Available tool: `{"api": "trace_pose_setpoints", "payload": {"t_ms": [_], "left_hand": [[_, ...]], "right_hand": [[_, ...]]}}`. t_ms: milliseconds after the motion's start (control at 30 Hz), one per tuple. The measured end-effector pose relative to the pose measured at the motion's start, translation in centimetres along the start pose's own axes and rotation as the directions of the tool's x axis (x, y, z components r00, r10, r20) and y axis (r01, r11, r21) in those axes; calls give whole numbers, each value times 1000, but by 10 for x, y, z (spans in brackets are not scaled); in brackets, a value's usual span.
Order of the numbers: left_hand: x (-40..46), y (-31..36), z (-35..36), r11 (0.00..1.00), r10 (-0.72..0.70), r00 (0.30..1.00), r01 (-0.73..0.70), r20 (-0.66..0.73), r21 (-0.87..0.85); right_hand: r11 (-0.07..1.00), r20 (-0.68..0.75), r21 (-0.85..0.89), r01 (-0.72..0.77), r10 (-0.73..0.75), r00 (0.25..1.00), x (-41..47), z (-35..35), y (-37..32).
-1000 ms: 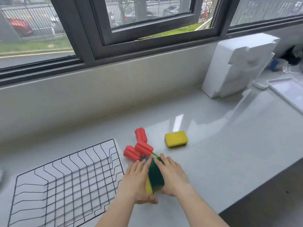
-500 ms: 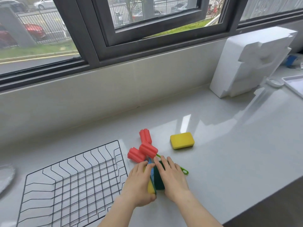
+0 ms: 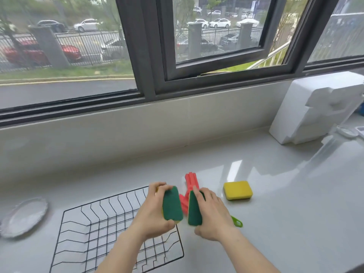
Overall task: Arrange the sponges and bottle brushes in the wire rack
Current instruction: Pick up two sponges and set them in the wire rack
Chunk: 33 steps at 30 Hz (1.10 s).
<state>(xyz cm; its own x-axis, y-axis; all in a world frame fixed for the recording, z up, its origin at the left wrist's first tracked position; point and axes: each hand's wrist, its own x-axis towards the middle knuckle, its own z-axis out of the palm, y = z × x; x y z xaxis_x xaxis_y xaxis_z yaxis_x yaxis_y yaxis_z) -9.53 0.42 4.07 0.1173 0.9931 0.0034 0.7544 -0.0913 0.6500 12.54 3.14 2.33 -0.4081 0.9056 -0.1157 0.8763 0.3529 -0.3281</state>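
Note:
My left hand (image 3: 153,211) grips a yellow sponge with a green scrub side (image 3: 171,203), held on edge above the right rim of the black wire rack (image 3: 94,231). My right hand (image 3: 212,213) grips a second green-and-yellow sponge (image 3: 194,208), also on edge, just right of the rack. Between and behind the two sponges lie red foam bottle brushes (image 3: 190,181); a green brush handle (image 3: 237,222) pokes out from under my right hand. A third yellow sponge (image 3: 238,190) lies flat on the counter to the right.
The grey counter (image 3: 285,203) runs along a tiled wall under a window. A white styrofoam block (image 3: 315,109) stands at the back right. A clear plastic lid or dish (image 3: 23,216) lies left of the rack. The counter's front edge is at lower right.
The two sponges, pressed together between my hands before, are now parted, one in each hand and lifted. My left hand has moved left over the rack's rim. The camera has tilted up.

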Motion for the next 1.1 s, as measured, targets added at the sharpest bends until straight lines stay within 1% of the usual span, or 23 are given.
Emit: {"api": "trace_pose_setpoints", "payload": {"t_ms": [133,267,400,500,567,633,700,800,900,1100], "left_hand": [[-20,-40,-38,998,-65,997,65,-37,2],[-50,-91,-73,985,-170,985,170,-18,35],[-78,-141,-97,966,-253,968,252,3,59],[-94,-170,-107,953,-290,957,286,23,95],[-102,-185,-110,948,-293,955,284,42,140],[-107,-198,-109,933,-263,963,240,52,269],[-107,-207,-109,880,-246,968,201,51,431],[-101,-218,-107,807,-263,963,189,53,560],[-98,-228,-104,771,-277,959,184,61,609],[-103,-241,-94,757,-301,951,193,71,625]], "right_hand": [[998,-5,9,58,-57,998,15,-2,-34],[991,3,-6,134,-134,991,35,6,-81],[980,52,-31,198,-196,979,55,23,-131],[972,92,-32,232,-228,969,67,41,-162],[966,125,-36,255,-249,960,73,53,-178],[960,151,-48,275,-265,952,78,65,-191],[958,176,-57,280,-267,948,83,76,-201],[958,205,-69,277,-259,944,88,91,-211],[962,238,-70,262,-239,941,91,103,-217],[965,269,-81,248,-218,938,95,117,-225]]}}
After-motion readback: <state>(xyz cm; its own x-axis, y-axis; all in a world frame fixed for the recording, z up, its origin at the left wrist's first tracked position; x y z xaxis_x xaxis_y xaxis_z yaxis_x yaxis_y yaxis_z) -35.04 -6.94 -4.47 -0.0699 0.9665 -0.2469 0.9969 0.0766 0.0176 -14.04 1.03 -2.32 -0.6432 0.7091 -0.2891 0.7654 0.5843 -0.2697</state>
